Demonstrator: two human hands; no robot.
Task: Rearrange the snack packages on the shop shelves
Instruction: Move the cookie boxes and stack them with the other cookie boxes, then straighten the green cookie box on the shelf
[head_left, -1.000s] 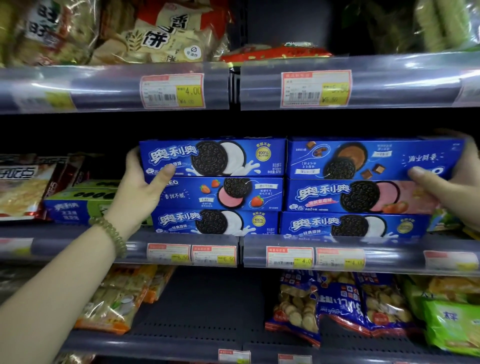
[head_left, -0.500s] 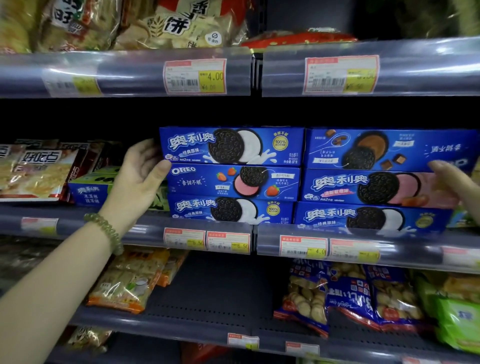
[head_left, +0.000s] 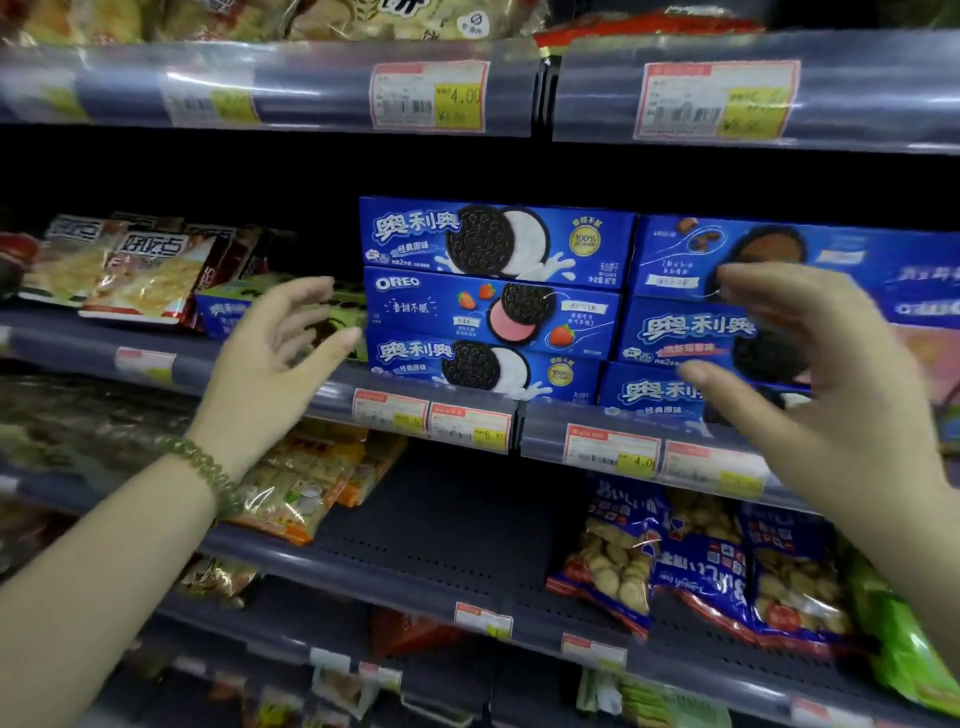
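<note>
Two stacks of blue Oreo boxes stand side by side on the middle shelf (head_left: 171, 366). The left stack (head_left: 493, 301) holds three boxes, a strawberry one in the middle. The right stack (head_left: 691, 322) is partly covered by my right hand (head_left: 815, 384), which hovers open in front of it, fingers spread, touching nothing. My left hand (head_left: 270, 364), with a green bead bracelet on the wrist, is open just left of the left stack, a short gap away from the boxes. A green Oreo box (head_left: 234, 306) lies behind it.
Snack bags (head_left: 135, 275) lie at the left of the middle shelf. The lower shelf has orange biscuit bags (head_left: 306, 488) on the left, blue cookie bags (head_left: 691, 566) and a green bag (head_left: 904, 634) on the right, bare shelf between. Price-tag rails front every shelf.
Both hands have let go of the Oreo stacks and pulled back toward me, fingers spread. The view has shifted left and down, so the stacks sit further right.
</note>
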